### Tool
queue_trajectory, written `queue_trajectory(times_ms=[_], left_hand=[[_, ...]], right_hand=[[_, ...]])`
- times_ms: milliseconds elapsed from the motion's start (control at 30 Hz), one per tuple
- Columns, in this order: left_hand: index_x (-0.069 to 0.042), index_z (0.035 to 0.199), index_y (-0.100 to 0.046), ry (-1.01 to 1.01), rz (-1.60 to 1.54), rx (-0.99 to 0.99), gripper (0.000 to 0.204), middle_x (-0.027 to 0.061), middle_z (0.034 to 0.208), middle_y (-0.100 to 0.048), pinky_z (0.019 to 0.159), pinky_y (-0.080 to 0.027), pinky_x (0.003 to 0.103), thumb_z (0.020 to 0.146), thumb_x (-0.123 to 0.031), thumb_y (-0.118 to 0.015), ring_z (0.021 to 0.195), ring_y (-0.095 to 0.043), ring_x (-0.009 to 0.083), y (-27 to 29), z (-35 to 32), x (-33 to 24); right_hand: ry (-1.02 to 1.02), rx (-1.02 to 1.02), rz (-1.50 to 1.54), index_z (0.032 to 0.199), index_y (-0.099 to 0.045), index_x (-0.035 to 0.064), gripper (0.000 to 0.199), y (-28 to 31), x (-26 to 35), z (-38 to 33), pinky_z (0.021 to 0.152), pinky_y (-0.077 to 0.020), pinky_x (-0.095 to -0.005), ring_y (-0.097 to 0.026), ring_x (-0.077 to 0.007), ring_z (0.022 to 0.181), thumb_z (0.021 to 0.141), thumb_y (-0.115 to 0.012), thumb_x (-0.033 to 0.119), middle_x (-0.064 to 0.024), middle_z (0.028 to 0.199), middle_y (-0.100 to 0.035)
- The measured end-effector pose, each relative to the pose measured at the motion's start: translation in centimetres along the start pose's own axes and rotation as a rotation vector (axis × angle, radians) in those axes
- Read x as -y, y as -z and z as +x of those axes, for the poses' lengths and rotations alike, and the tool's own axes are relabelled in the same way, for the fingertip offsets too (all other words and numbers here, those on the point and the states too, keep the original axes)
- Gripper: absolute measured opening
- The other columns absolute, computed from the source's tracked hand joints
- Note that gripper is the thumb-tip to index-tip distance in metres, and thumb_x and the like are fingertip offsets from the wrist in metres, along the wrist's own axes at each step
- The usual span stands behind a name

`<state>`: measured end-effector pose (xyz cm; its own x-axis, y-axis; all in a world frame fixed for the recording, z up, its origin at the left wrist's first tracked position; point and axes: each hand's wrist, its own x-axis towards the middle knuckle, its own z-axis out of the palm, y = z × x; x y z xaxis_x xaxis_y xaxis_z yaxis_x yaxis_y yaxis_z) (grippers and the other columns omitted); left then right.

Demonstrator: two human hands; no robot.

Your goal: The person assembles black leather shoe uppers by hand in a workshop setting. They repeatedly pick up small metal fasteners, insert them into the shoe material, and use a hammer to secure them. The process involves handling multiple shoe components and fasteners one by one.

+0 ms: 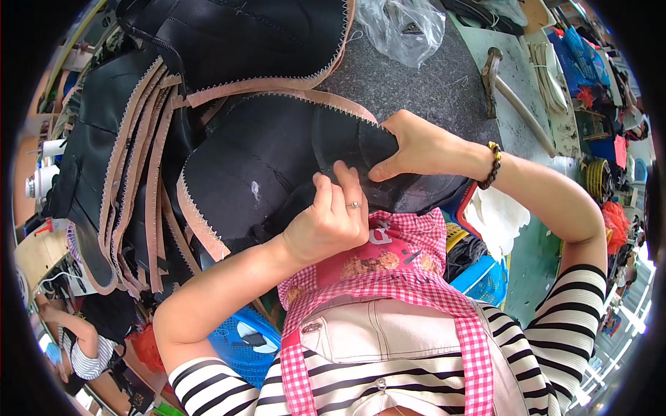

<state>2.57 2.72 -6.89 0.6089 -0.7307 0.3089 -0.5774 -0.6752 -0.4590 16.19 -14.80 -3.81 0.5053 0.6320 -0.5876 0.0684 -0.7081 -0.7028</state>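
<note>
A black leather boot upper (243, 163) with a pale, zigzag-stitched edge lies in front of me, its near part bent up close to my apron. My right hand (423, 147) grips its right side, thumb on the near face and the other fingers hidden behind the leather. Curled against the near edge is my left hand (329, 218), a ring on one finger; its thumb is out of sight. A small whitish mark shows on the leather left of that hand. Beyond it rests another black upper (257, 41), and several more uppers (114, 132) hang in a stack at the left.
A hammer (491, 80) lies on the table at the right, beside a dark grey work surface (430, 87). Clear plastic bag (406, 28) sits at the far side. Blue baskets (489, 277) stand below the table edge. Another person (87, 340) sits at the lower left.
</note>
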Motion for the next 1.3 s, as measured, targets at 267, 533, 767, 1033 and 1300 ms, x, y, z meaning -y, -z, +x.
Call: queue_trajectory(times_ms=[267,533,767,1033,1300], left_hand=[[0.008,0.102,-0.067,0.132,-0.188,0.085,0.037,0.0265,0.106,-0.065,0.081,-0.053,0.036,0.070,-0.011,-0.059,0.073,-0.061,0.0251,0.6,-0.3,0.2],[0.007,0.117,-0.061,0.323,-0.541,0.035,0.043,0.0241,0.119,-0.060,0.091,-0.051,0.043,0.076,-0.006,-0.057,0.097,-0.062,0.0350,1.2,-2.5,0.3],[0.009,0.114,-0.061,0.270,-0.445,0.010,0.040,0.0249,0.117,-0.060,0.091,-0.052,0.043,0.077,-0.006,-0.057,0.095,-0.063,0.0350,0.8,-3.1,-0.5],[0.008,0.112,-0.061,0.281,-0.398,0.049,0.042,0.0238,0.118,-0.060,0.093,-0.050,0.040,0.073,-0.009,-0.057,0.096,-0.062,0.0331,1.4,-2.7,-0.3],[-0.002,0.119,-0.061,0.313,-0.444,0.086,0.042,0.0189,0.124,-0.058,0.093,-0.049,0.039,0.077,-0.010,-0.055,0.096,-0.057,0.0290,1.1,-3.0,0.2]], right_hand=[[-0.012,-0.114,-0.371,0.088,-0.066,-0.0052,0.040,-0.4,2.0,-0.2,0.064,-0.0511,-0.0391,-0.066,-0.0302,0.069,0.064,-0.082,0.023,-0.0178,0.069,-0.065],[0.527,-0.396,-0.202,0.122,-0.043,-0.0014,0.070,-1.2,0.8,0.1,0.085,-0.0498,-0.0429,-0.062,-0.0376,0.100,0.067,-0.079,0.024,-0.0234,0.104,-0.062],[0.281,-0.339,-0.387,0.118,-0.046,-0.0029,0.071,-2.2,2.0,0.9,0.085,-0.0492,-0.0430,-0.058,-0.0406,0.102,0.064,-0.081,0.027,-0.0224,0.108,-0.057],[0.437,-0.802,-0.240,0.112,-0.058,0.0049,0.042,4.5,-0.4,-1.4,0.079,-0.0506,-0.0354,-0.062,-0.0227,0.093,0.078,-0.075,0.025,-0.0107,0.105,-0.062],[0.131,-0.839,-0.718,0.112,-0.055,0.0025,0.029,12.9,-16.5,-7.0,0.079,-0.0474,-0.0387,-0.060,-0.0317,0.091,0.089,-0.060,0.020,-0.0154,0.098,-0.061]])
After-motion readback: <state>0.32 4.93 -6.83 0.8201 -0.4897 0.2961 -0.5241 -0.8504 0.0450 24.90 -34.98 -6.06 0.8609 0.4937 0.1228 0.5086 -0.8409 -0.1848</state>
